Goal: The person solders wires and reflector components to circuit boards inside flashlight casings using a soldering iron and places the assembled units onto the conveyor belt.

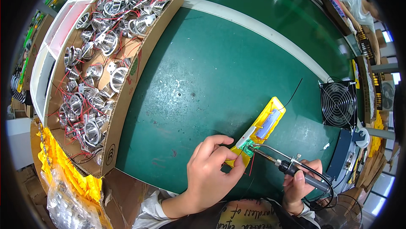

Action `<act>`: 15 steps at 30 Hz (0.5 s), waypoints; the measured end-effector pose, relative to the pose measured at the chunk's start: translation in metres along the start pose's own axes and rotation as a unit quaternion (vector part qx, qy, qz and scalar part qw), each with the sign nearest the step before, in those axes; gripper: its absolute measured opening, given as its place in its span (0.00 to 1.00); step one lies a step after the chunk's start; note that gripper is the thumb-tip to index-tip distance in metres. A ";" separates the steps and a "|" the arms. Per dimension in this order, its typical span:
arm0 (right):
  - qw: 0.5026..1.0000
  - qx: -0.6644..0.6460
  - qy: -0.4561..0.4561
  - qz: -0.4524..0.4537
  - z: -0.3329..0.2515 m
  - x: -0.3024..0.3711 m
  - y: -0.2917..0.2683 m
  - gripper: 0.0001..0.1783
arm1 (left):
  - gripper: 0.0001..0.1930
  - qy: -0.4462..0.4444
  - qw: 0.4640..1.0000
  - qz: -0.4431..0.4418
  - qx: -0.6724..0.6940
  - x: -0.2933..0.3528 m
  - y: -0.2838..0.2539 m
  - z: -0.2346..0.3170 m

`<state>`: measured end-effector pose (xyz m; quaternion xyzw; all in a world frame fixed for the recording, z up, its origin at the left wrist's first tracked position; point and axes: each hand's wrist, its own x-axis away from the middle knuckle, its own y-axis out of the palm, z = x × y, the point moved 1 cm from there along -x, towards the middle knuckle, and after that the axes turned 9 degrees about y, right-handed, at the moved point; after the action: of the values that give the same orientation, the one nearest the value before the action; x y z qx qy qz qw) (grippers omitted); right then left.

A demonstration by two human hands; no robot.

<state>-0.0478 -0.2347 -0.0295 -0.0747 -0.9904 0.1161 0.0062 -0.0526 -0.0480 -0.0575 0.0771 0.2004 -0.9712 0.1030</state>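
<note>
My left hand point(210, 170) pinches the near end of a long yellow fixture point(263, 125) lying on the green table, beside a small green circuit board point(248, 147) with red wires. My right hand point(301, 183) grips a soldering iron point(292, 167) by its dark handle. The iron's metal tip rests on the green board, just right of my left fingertips. A blue-grey block sits in the fixture's far part, and a thin black wire leads away from its far end.
A long cardboard box point(122, 102) full of silver reflector cups with red wires lies at the left, with a white tray point(55, 30) beyond it. A small black fan point(338, 102) stands at the right. Yellow bins and plastic bags point(67, 186) sit at the lower left.
</note>
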 end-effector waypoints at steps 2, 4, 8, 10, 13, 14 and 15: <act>1.000 -0.004 0.001 0.004 -0.001 0.000 -0.001 0.17 | 0.06 0.002 1.000 -0.001 -0.002 -0.001 0.000 0.001; 1.000 -0.008 0.002 0.009 -0.002 -0.001 -0.003 0.17 | 0.08 -0.005 1.000 0.015 0.002 -0.001 0.001 0.001; 1.000 -0.024 0.009 0.011 0.001 -0.001 -0.007 0.17 | 0.07 0.019 0.999 -0.010 -0.033 0.002 -0.004 0.001; 0.998 -0.046 0.034 -0.010 -0.001 -0.001 -0.012 0.16 | 0.10 0.094 0.991 -0.033 -0.092 0.003 -0.008 0.003; 0.998 -0.056 0.028 -0.017 -0.002 -0.002 -0.016 0.16 | 0.12 0.141 0.980 -0.069 -0.123 0.013 -0.014 0.004; 0.998 -0.058 0.027 -0.015 -0.003 -0.002 -0.017 0.16 | 0.12 0.144 0.979 -0.070 -0.124 0.015 -0.015 0.002; 0.998 -0.059 0.032 -0.019 -0.004 -0.003 -0.018 0.15 | 0.12 0.162 0.974 -0.067 -0.146 0.017 -0.015 0.000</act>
<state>-0.0469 -0.2519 -0.0209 -0.0600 -0.9960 0.0553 0.0355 -0.0726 -0.0372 -0.0555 0.2041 0.3585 -0.9109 0.0141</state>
